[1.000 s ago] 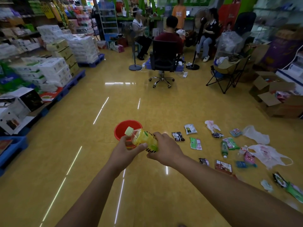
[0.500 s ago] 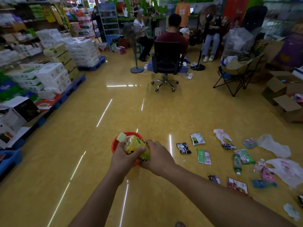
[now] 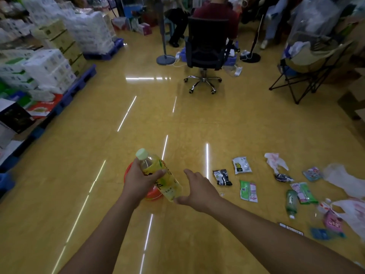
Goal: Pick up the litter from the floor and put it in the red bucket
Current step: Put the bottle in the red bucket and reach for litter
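Left hand (image 3: 141, 179): fingers wrapped round yellow tea bottle (image 3: 160, 175).
Right hand (image 3: 199, 189): spread, empty.
Tip: lower bottle over red bucket (image 3: 152, 194), then let go.

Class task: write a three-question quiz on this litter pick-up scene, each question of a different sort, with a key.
1. True or false: the bottle already lies inside the bucket.
2. Which hand grips the bottle? A) left B) right C) neither
3. Fill in: the wrappers on the floor lie to the bucket's ____.

Key:
1. False; the bottle is held over the bucket.
2. A; the left hand grips it, and the right hand is open.
3. Right.
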